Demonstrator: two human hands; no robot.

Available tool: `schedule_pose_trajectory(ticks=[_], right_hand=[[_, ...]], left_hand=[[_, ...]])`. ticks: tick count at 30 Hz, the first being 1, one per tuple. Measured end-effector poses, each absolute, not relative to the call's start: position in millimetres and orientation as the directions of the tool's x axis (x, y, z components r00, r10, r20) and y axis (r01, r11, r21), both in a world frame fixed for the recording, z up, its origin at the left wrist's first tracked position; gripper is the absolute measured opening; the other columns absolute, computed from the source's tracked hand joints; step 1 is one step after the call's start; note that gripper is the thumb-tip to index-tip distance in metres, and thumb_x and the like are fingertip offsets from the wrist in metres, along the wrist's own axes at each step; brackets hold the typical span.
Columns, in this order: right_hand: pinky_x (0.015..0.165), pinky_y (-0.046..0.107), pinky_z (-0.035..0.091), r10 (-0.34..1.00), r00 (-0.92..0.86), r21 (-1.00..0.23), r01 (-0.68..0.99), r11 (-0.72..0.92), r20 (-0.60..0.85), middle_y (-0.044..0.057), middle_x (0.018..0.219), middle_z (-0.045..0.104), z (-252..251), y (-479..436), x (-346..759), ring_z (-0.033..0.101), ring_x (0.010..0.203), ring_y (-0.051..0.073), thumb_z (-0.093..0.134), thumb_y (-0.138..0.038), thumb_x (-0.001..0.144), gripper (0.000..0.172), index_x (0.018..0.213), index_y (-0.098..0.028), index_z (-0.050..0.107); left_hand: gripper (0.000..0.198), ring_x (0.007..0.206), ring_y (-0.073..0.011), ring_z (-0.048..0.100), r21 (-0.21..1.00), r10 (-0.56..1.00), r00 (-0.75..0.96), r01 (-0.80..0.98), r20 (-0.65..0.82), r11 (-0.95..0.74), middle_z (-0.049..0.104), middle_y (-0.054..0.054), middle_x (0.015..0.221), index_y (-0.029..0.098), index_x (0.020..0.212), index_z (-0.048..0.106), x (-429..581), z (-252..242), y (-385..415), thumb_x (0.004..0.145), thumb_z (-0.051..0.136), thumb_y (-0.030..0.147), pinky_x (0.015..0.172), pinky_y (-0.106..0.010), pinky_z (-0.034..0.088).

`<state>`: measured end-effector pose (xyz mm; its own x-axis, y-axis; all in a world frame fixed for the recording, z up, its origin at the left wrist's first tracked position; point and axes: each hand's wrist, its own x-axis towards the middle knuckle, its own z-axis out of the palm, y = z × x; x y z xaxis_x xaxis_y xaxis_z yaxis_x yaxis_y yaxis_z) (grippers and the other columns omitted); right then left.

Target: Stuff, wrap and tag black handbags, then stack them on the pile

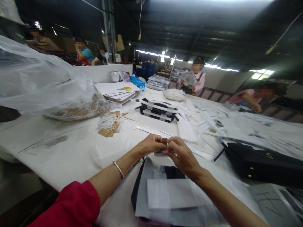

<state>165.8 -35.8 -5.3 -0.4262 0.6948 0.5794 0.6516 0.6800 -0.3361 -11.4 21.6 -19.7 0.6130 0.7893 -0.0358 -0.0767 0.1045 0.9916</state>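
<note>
Both hands meet at the middle of the table, over the far edge of a dark bag [139,189] wrapped in thin translucent sheeting, with a white rectangle [170,194] on top. My left hand [152,144] pinches a small brown piece [164,141] from the left. From the right, my right hand [181,154] has its fingers closed at the same brown piece. Something greyish just under the fingertips is blurred. Brown tags with white strings [110,126] lie to the left, beyond the left forearm.
A black-and-white striped bundle [158,110] stands ahead. Large plastic sheeting [42,78] rises at left. Yellow scissors [126,88] lie on stacked boards [115,91]. A black bag [255,160] is at right. People work across the table [78,151].
</note>
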Motion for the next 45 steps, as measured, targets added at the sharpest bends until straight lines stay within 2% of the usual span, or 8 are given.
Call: schedule_pose_trajectory(ticks=[4, 10, 14, 26, 31, 36, 40, 45], right_hand=[[0.084, 0.038, 0.053, 0.933, -0.175, -0.755, 0.550, 0.358, 0.314, 0.005, 0.113, 0.064, -7, -32, 164, 0.065, 0.093, 0.021, 0.078, -0.022, 0.069, 0.053, 0.117, -0.025, 0.056], [0.070, 0.031, 0.050, 0.967, -0.254, -0.972, 0.229, 0.046, -0.014, 0.000, 0.085, 0.070, 5, -23, 166, 0.064, 0.079, 0.019, 0.086, -0.028, 0.059, 0.039, 0.092, -0.020, 0.066], [0.064, 0.027, 0.047, 0.958, -0.257, -0.985, 0.143, -0.095, -0.130, -0.002, 0.078, 0.067, 5, -17, 169, 0.061, 0.069, 0.015, 0.091, -0.029, 0.050, 0.044, 0.083, -0.017, 0.065], [0.064, 0.028, 0.048, 0.927, -0.326, -0.970, -0.091, -0.227, -0.187, 0.000, 0.076, 0.070, -8, -19, 164, 0.063, 0.065, 0.014, 0.089, -0.024, 0.058, 0.036, 0.083, -0.017, 0.063], [0.060, 0.026, 0.046, 0.934, -0.281, -0.942, -0.186, -0.279, -0.221, -0.002, 0.072, 0.068, -15, -25, 159, 0.061, 0.060, 0.013, 0.090, -0.025, 0.055, 0.036, 0.079, -0.018, 0.064], [0.065, 0.027, 0.047, 0.963, -0.200, -0.955, -0.197, -0.220, -0.181, -0.002, 0.073, 0.067, -22, -28, 156, 0.061, 0.065, 0.013, 0.092, -0.028, 0.053, 0.036, 0.075, -0.018, 0.066], [0.067, 0.028, 0.047, 0.993, -0.090, -0.981, -0.167, -0.095, -0.081, -0.002, 0.073, 0.066, -29, -30, 151, 0.060, 0.068, 0.014, 0.090, -0.034, 0.056, 0.033, 0.074, -0.019, 0.067], [0.067, 0.028, 0.048, 0.999, -0.021, -0.988, -0.150, 0.031, 0.035, 0.001, 0.082, 0.067, -35, -32, 146, 0.059, 0.074, 0.016, 0.085, -0.040, 0.063, 0.030, 0.074, -0.020, 0.067]], left_hand=[[0.021, 0.054, -0.0082, 0.047, 0.997, 0.813, 0.582, -0.065, 0.014, 0.030, 0.056, 0.004, 0.062, 0.015, 0.079, 0.056, -11, -20, 17, 0.061, 0.067, 0.018, 0.052, -0.021, 0.032], [0.031, 0.064, -0.0100, 0.046, 0.986, 0.792, 0.606, 0.081, 0.066, -0.144, 0.051, 0.006, 0.072, 0.019, 0.086, 0.050, -22, -21, 16, 0.068, 0.073, 0.031, 0.057, -0.022, 0.034], [0.044, 0.076, -0.0130, 0.049, 0.937, 0.763, 0.634, 0.179, 0.122, -0.299, 0.055, 0.003, 0.086, 0.020, 0.098, 0.051, -29, -18, 8, 0.065, 0.078, 0.033, 0.065, -0.023, 0.038], [0.058, 0.072, -0.0122, 0.056, 0.978, 0.820, 0.536, -0.054, 0.199, -0.202, 0.059, 0.003, 0.084, 0.023, 0.115, 0.042, -27, -34, 0, 0.070, 0.078, 0.027, 0.065, -0.023, 0.041], [0.043, 0.063, -0.0093, 0.048, 0.955, 0.839, 0.474, -0.015, 0.266, -0.295, 0.053, 0.006, 0.079, 0.023, 0.104, 0.050, -29, -39, -4, 0.071, 0.077, 0.026, 0.061, -0.022, 0.039], [0.016, 0.096, -0.0180, 0.056, 0.869, 0.774, 0.449, -0.010, 0.445, -0.494, 0.058, -0.003, 0.099, 0.020, 0.083, 0.063, -30, -37, -2, 0.073, 0.075, 0.021, 0.088, -0.029, 0.043], [0.014, 0.107, -0.0216, 0.057, 0.908, 0.819, 0.430, 0.000, 0.379, -0.420, 0.061, -0.006, 0.111, 0.021, 0.081, 0.069, -31, -36, 3, 0.070, 0.078, 0.021, 0.097, -0.032, 0.041], [0.012, 0.097, -0.0195, 0.061, 0.971, 0.886, 0.402, -0.033, 0.231, -0.238, 0.065, -0.005, 0.107, 0.018, 0.074, 0.068, -28, -35, 3, 0.066, 0.077, 0.019, 0.091, -0.031, 0.044]])
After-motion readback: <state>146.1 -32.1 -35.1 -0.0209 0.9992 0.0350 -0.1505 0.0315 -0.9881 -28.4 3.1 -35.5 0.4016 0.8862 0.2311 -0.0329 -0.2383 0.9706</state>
